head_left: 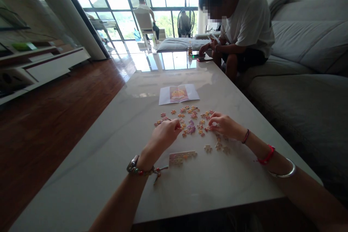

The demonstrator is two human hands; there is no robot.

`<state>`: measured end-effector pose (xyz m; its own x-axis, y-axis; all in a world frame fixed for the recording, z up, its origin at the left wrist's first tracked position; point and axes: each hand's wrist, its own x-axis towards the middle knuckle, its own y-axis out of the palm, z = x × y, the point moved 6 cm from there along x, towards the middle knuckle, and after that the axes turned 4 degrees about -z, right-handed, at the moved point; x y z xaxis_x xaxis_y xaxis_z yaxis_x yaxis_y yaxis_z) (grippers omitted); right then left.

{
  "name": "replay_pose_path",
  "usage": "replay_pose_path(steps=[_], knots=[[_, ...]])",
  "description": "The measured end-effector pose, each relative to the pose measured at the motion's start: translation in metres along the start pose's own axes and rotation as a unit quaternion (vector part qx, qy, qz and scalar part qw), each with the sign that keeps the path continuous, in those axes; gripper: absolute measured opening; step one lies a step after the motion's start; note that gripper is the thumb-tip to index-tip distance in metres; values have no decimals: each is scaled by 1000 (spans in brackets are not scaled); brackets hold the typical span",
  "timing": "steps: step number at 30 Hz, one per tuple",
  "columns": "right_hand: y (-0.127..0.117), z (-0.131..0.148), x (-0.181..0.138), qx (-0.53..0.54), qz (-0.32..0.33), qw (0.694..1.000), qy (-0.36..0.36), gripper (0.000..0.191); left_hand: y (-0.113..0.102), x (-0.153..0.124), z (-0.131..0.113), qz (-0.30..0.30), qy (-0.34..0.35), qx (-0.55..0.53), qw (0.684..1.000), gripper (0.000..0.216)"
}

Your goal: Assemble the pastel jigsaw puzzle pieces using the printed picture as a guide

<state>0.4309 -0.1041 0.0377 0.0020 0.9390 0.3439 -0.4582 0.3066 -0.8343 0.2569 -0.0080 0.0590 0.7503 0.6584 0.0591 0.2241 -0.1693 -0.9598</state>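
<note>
Loose jigsaw pieces (191,127) in pink, yellow and purple lie scattered on the white marble-look table (108,145). My left hand (169,130) is over the left side of the scatter, its fingers curled closed; what they may hold is hidden. Over on the right side, my right hand (224,125) has its fingers bent and apart, with the tips touching pieces at the edge of the scatter. A joined strip of puzzle (181,157) with a straight edge lies nearer me, between my wrists. Several pale pieces (208,148) sit to its right.
Beyond the pieces lies a creased paper sheet (164,96) with a printed picture. A small bottle (190,48) and phones (204,58) are at the far end. One person (244,21) sits on the grey sofa (299,90) at right; others are near the windows.
</note>
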Motion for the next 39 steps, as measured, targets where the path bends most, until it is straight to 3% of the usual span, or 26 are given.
replay_pose_path(steps=[5,17,21,24,28,33,39], knots=[[-3,2,2,0,-36,999,8,19,-7,1,12,-60,-49,93,993,21],[7,8,5,7,29,999,-12,9,-6,0,14,-55,-52,104,992,25],[-3,9,5,39,-17,999,21,16,-10,0,11,-97,-49,56,993,20],[-22,8,12,66,-87,992,57,25,-14,5,9,-136,-33,-45,989,20],[-49,15,37,55,-165,984,39,24,-21,22,11,-148,-26,-121,981,21],[-59,29,64,43,-191,980,22,21,-36,31,16,-165,-35,-133,977,20],[-53,30,68,41,-187,981,19,21,-50,26,25,-199,-46,-144,968,17]])
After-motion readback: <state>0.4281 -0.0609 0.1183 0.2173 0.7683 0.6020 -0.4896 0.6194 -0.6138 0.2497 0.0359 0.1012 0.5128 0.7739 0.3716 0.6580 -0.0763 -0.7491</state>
